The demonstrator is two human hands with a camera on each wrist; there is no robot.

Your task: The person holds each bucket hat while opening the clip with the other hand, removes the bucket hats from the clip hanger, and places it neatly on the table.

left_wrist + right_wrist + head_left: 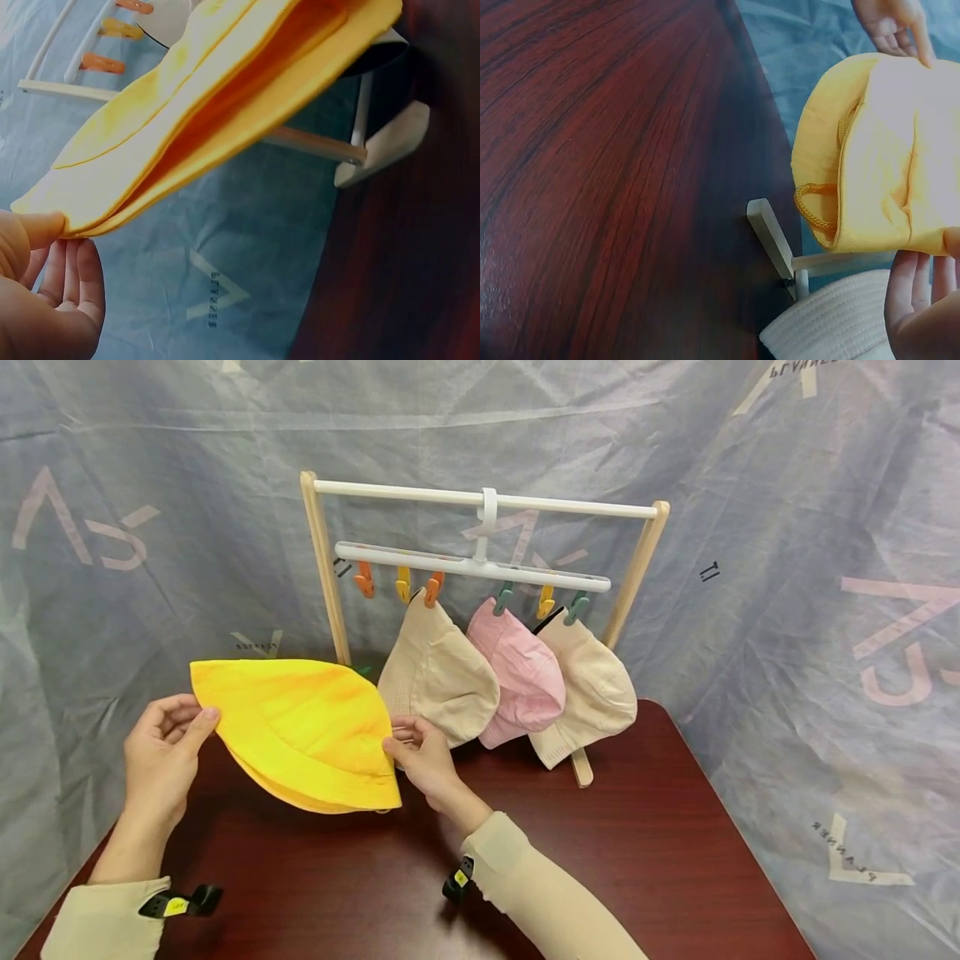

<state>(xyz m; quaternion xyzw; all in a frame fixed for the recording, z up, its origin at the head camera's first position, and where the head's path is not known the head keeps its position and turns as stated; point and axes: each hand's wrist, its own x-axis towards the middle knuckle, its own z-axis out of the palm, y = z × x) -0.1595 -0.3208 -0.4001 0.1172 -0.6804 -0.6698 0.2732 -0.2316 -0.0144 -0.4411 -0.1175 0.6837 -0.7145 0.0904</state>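
Observation:
A yellow bucket hat (307,727), folded flat, is held up above the table between both hands. My left hand (167,747) pinches its left brim corner between thumb and fingers. At the opposite side, my right hand (427,760) pinches the edge near the crown. The left wrist view shows the brim opening of the yellow hat (225,112) as a narrow gap. A yellow cord loop (814,206) pokes out by the brim in the right wrist view. Just behind my right hand hangs a beige hat (438,677).
A white hanger bar (420,560) hooks onto a wood-and-white rack (322,568). Coloured clips hold the beige hat, a pink hat (517,672) and another beige hat (588,685). Two clips at left, orange (363,581) and yellow (403,583), hang beside them. The dark red table (660,860) lies below.

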